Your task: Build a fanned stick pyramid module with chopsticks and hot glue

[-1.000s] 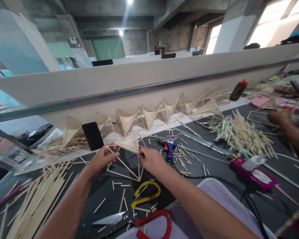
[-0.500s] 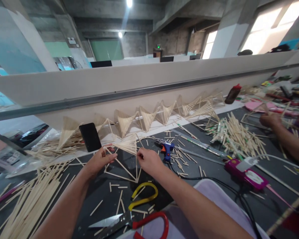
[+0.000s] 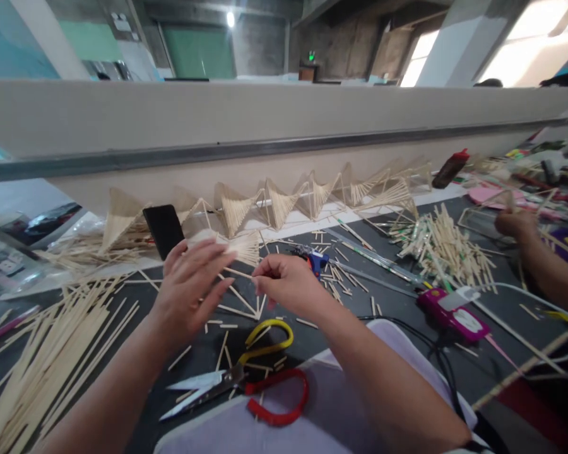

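My right hand (image 3: 288, 282) pinches a thin wooden stick (image 3: 239, 273) between thumb and fingertips. Right behind it stands a small stick frame (image 3: 247, 247) with a fan of sticks at its top; its lower struts meet in a point near the table. My left hand (image 3: 185, 291) is open, fingers stretched out, in front of the frame's left side and hiding part of it. Whether it touches the frame, I cannot tell. Nearer to me lie scissors with one yellow and one red handle (image 3: 236, 377), blades apart, among short stick pieces.
Finished-looking twisted stick models (image 3: 277, 205) line the back partition. A black phone (image 3: 163, 231) leans at left, above long sticks (image 3: 61, 359). To the right are a blue glue gun (image 3: 318, 261), a stick pile (image 3: 454, 249), a magenta power strip (image 3: 454, 313) and another person's hand (image 3: 515, 224).
My left hand has come off the frame, its fingers now stretched out and raised. My right hand has turned and holds a stick pointing left. The view has tilted down.
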`<state>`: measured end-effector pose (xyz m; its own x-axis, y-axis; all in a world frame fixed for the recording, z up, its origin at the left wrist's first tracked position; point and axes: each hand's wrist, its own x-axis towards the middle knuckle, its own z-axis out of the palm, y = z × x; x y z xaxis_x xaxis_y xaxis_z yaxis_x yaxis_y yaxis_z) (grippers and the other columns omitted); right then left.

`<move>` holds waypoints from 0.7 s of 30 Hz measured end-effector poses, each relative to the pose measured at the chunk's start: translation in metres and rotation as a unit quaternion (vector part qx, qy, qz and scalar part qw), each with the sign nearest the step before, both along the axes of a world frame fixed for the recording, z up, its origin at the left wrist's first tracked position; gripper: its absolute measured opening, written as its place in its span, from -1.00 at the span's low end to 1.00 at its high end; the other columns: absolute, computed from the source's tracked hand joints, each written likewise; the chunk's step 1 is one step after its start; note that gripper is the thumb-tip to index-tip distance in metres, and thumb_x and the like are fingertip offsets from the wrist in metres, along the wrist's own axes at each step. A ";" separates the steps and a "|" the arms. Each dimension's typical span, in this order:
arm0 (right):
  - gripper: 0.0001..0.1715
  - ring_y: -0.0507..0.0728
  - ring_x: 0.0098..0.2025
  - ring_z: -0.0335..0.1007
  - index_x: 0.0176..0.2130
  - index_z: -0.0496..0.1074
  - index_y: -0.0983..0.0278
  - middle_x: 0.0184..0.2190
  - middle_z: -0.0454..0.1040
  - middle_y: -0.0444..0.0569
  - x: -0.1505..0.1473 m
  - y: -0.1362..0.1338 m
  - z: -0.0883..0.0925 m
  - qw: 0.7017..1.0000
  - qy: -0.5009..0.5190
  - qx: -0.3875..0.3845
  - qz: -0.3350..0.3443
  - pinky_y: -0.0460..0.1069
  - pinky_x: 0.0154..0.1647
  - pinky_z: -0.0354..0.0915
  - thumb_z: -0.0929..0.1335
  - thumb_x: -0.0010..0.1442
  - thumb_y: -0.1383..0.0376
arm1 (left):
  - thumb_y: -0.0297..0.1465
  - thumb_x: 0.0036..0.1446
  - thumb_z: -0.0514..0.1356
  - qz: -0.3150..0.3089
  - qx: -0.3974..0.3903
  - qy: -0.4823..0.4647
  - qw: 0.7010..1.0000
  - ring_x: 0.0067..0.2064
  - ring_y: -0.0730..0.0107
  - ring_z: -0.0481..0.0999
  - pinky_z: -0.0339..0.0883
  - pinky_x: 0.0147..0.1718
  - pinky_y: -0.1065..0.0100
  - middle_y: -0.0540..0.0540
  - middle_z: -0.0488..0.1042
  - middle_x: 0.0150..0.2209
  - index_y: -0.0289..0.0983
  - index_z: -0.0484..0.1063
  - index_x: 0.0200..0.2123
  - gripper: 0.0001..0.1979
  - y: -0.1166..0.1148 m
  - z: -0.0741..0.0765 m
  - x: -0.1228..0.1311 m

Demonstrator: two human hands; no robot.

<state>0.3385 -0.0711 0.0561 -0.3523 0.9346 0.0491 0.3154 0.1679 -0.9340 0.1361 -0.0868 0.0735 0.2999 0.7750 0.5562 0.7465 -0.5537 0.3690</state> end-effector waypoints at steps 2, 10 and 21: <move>-0.96 -0.08 -0.67 0.31 -0.42 0.35 0.30 -0.57 0.42 -0.19 -0.004 -0.008 0.007 0.997 0.054 -0.045 0.029 -0.20 -0.66 0.21 0.30 0.07 0.36 | -0.38 0.04 0.15 -0.051 -0.006 0.046 0.998 0.08 0.06 0.32 -0.08 0.14 -0.03 0.00 0.47 -0.08 -0.04 0.45 -0.09 -0.68 -0.011 0.004 0.009; -0.91 -0.08 -0.71 0.29 -0.46 0.34 0.32 -0.62 0.41 -0.17 -0.006 -0.009 0.008 0.976 0.133 -0.149 0.084 -0.19 -0.71 0.22 0.36 0.03 0.34 | -0.48 0.11 0.07 -0.125 0.092 0.201 0.967 -0.23 0.28 0.46 0.25 -0.23 0.23 -0.12 0.53 -0.26 -0.28 0.45 -0.20 -0.79 -0.014 0.008 0.004; -0.72 -0.01 -0.45 0.33 -0.20 0.25 0.24 -0.45 0.39 -0.12 -0.012 -0.030 0.000 0.990 -0.029 0.052 0.125 -0.08 -0.41 0.27 0.16 0.27 0.11 | -0.49 0.11 0.03 -0.076 0.089 0.246 0.962 -0.30 0.24 0.48 0.28 -0.31 0.24 -0.12 0.54 -0.33 -0.25 0.46 -0.28 -0.78 -0.023 0.028 -0.024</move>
<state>0.3269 -0.1006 0.0562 -0.5776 0.8085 0.1133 0.3044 0.3420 -0.8890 0.1124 -0.1100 0.1018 0.6633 0.6067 0.4383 0.7119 -0.6920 -0.1195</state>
